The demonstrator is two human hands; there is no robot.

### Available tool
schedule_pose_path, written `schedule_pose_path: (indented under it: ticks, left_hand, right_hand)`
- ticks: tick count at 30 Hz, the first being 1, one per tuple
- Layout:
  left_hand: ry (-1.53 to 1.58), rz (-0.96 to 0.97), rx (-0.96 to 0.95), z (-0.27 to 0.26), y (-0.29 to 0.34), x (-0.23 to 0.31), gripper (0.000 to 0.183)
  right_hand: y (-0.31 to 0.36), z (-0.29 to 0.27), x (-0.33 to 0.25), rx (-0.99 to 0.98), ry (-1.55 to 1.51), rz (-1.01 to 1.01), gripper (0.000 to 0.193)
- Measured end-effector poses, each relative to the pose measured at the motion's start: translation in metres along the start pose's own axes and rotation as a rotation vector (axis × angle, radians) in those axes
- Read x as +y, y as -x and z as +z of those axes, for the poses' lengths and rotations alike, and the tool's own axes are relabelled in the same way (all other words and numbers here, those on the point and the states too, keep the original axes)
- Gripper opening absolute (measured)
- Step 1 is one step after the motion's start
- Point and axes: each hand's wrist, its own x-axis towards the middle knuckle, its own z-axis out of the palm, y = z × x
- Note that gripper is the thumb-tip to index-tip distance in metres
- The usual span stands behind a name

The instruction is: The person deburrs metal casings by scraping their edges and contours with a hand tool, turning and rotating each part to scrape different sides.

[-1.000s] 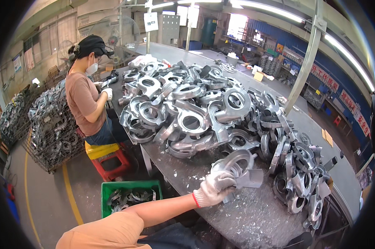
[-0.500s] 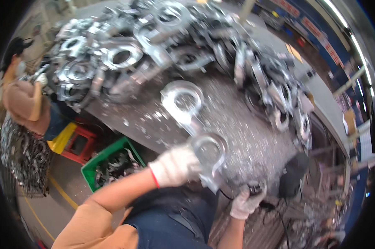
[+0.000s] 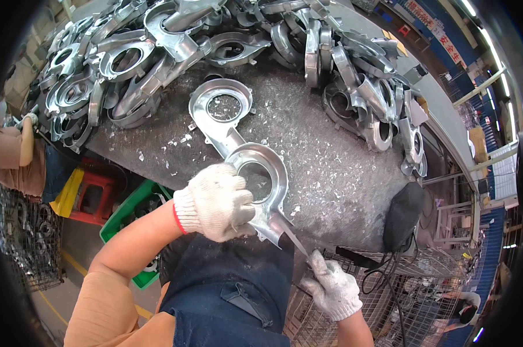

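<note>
My left hand (image 3: 215, 202), in a white knit glove, grips a shiny metal casting (image 3: 267, 173) with a round opening, held at the table's near edge above my dark apron. My right hand (image 3: 331, 286), also gloved, holds a thin metal file (image 3: 293, 243) whose tip touches the casting's lower spout. A second casting of the same kind (image 3: 224, 110) lies flat on the grey table (image 3: 331, 173) just beyond the held one, among metal chips.
A big pile of castings (image 3: 157, 52) covers the table's far side and right end. A black power tool (image 3: 401, 217) with a cable lies at the near right. Below are a green crate (image 3: 122, 208), a red stool (image 3: 93, 194), a wire basket (image 3: 400, 289) and a co-worker's arm (image 3: 12, 150).
My left hand has drawn the casting from the table toward my body. My right hand has come up with the file against its lower edge. My view has tipped downward.
</note>
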Motion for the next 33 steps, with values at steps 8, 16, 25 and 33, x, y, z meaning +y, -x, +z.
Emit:
schedule_pose_path:
  ticks: [8, 16, 25, 33]
  left_hand:
    - [-0.015, 0.05, -0.034, -0.001, -0.013, 0.003, 0.038]
    - [-0.087, 0.01, -0.201, -0.01, -0.016, 0.016, 0.032]
    - [-0.074, 0.031, -0.202, -0.016, -0.019, 0.014, 0.023]
    - [-0.103, 0.024, -0.252, -0.011, -0.017, 0.025, 0.018]
  right_hand:
    - [-0.01, 0.002, 0.004, 0.019, 0.046, 0.015, 0.077]
    - [-0.012, 0.008, -0.005, -0.084, 0.011, 0.059, 0.071]
    - [0.006, 0.017, 0.005, 0.134, -0.154, 0.061, 0.073]
    - [-0.01, 0.013, -0.005, -0.169, -0.134, 0.09, 0.072]
